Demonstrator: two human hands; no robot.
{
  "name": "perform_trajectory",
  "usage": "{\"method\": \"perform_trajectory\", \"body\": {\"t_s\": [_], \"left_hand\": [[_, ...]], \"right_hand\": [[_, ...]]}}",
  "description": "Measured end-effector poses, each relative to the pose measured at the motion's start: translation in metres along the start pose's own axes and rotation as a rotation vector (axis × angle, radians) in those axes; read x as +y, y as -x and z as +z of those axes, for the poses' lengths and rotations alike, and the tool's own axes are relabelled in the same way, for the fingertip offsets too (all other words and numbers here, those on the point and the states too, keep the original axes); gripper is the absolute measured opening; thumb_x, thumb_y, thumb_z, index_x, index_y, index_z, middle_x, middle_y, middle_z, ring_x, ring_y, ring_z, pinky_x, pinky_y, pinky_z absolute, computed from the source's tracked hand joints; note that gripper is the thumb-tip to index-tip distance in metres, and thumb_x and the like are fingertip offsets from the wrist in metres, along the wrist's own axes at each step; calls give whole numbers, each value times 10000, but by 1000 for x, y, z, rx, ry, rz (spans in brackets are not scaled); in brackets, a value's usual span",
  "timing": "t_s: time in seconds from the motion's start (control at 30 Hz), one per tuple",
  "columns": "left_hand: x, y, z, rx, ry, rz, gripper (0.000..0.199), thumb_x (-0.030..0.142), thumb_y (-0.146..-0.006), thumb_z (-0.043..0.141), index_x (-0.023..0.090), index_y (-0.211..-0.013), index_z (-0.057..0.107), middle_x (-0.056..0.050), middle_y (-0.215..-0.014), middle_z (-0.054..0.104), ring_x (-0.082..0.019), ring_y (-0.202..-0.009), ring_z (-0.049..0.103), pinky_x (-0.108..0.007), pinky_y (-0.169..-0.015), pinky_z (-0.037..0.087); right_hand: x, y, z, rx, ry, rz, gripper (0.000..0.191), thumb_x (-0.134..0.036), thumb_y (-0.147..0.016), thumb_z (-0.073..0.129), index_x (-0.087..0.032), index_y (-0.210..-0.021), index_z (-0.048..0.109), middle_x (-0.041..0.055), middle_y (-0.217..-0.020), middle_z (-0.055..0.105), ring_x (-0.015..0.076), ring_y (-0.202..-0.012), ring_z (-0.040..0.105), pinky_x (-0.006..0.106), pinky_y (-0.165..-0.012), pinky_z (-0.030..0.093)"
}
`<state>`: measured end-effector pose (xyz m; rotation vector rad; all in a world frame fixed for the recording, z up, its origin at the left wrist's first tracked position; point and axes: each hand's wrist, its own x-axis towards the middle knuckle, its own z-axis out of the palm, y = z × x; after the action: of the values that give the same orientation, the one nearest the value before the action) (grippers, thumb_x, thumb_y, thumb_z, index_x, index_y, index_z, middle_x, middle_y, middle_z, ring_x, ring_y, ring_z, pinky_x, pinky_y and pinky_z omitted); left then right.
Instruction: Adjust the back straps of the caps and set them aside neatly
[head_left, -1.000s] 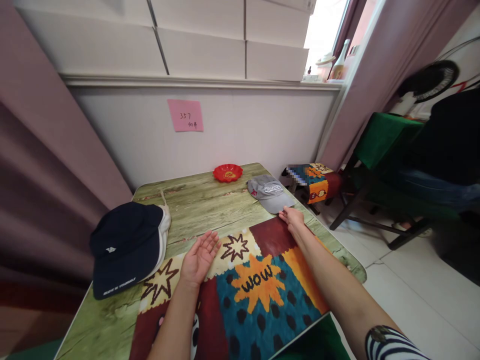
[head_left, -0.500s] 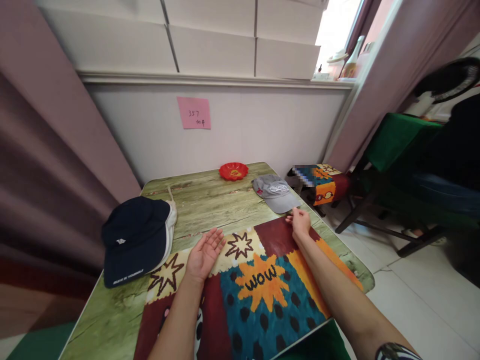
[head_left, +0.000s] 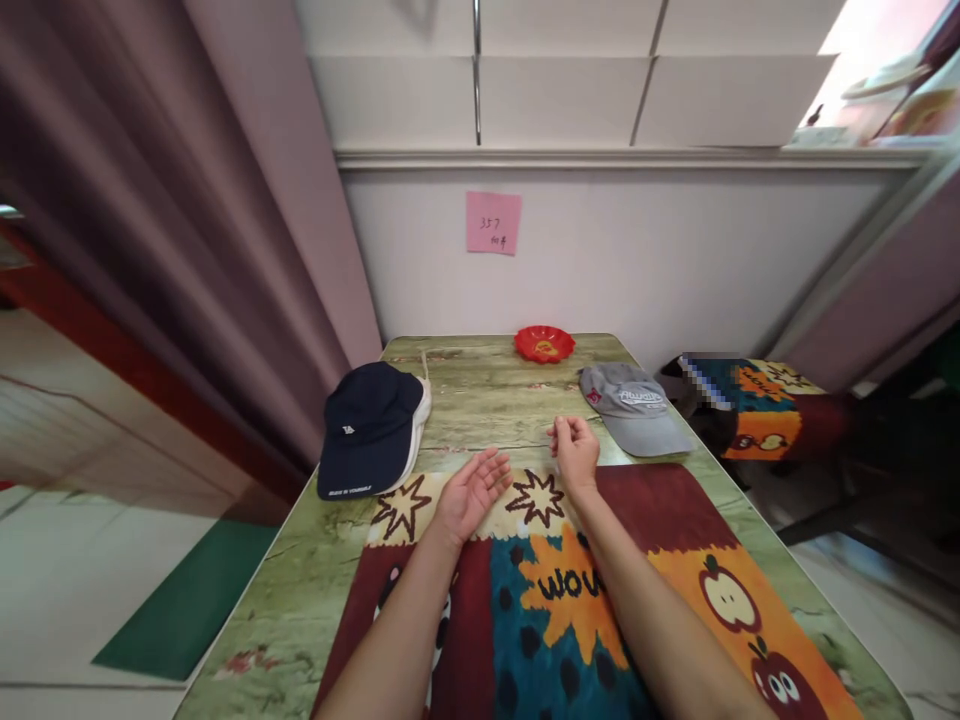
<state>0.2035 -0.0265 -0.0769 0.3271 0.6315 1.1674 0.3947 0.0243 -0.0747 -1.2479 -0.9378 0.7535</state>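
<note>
A person's bare hands meet over a patterned mat (head_left: 664, 510) on a wood-grain worktop (head_left: 487, 385), the left hand (head_left: 474, 492) palm up with fingers loosely spread, the right hand (head_left: 576, 455) curled narrow; whether it grips anything cannot be told. A gray cap (head_left: 634, 408) rests near the worktop's right edge, just beside the right hand but apart from it. A navy cap (head_left: 371, 425) sits along the left edge, its brim toward the near side. A red dish (head_left: 545, 345) stands at the far edge, toward the far right corner.
</note>
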Motion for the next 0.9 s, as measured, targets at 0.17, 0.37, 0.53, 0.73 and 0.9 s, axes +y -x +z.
{"method": "perform_trajectory", "body": {"t_s": [0.17,0.37,0.53,0.73,0.9], "left_hand": [[-4,7,8,27,-59,32,215,247,-917,581,124,-1065,675,-148,-1054,728,-205,-884,707,-376,-866,554],[51,5,35,202,-585,517,338,365,-741,758,151,-996,698,-86,-959,712,-132,-662,612,-255,-593,495],[171,-3,26,634,-1078,1000,321,366,-687,752,166,-933,708,-27,-800,664,-161,-710,582,-290,-715,474],[241,2,-17,1157,-1763,787,486,589,-642,742,178,-896,686,-146,-1014,680,-336,-1009,607,-424,-872,463],[236,-1,-26,1121,-1842,661,265,466,-729,677,217,-816,683,-120,-979,709,-319,-937,644,-399,-804,455]], "right_hand": [[24,5,15,-39,9,55,442,-633,-813,569,-192,-791,567,18,-659,653,124,-474,536,231,-452,447],[35,5,10,-123,47,71,417,-607,-802,599,-190,-772,594,17,-652,665,131,-467,545,238,-469,435],[36,4,11,-136,56,77,403,-597,-809,585,-196,-776,585,22,-669,670,135,-473,548,239,-469,429],[34,5,11,-145,74,75,427,-618,-797,583,-192,-762,590,39,-675,681,141,-475,557,239,-458,425],[32,6,11,-155,82,68,416,-606,-799,580,-192,-764,591,33,-671,676,141,-476,570,238,-458,430]]}}
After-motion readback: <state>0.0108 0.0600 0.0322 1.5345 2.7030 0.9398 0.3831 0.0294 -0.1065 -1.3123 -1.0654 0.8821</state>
